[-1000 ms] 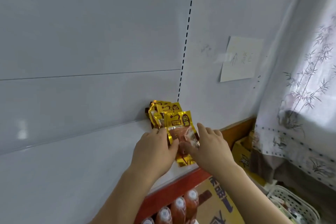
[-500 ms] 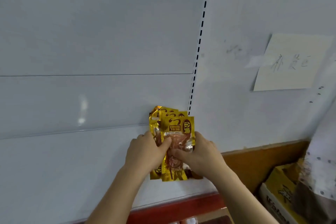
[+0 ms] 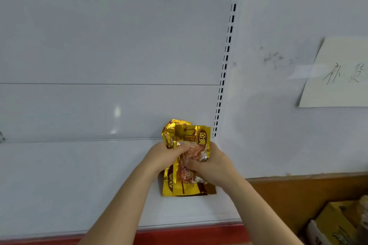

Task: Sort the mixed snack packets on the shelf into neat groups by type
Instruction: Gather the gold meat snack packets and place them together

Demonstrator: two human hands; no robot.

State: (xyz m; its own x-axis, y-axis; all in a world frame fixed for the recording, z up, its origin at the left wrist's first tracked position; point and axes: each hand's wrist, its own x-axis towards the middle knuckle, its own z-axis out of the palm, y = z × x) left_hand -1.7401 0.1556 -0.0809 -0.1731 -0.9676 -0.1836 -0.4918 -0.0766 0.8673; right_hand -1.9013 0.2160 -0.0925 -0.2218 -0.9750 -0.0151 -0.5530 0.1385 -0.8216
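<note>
While both hands' fingers [image 3: 180, 148] grip them, the gold foil snack packets [image 3: 188, 183] show reddish contents.

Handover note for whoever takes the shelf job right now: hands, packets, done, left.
Left hand: grips the left side of the gold snack packets.
Right hand: grips the same stack from the right, thumb across the front packet.
Packets: a small stack of matching gold packets, overlapped, at the back right corner of the white shelf, next to the slotted upright.
Done: this one type looks gathered into a single stack.
Left: square the stack and let go. No other packet types are in view, so check the rest of the shelf.
</note>
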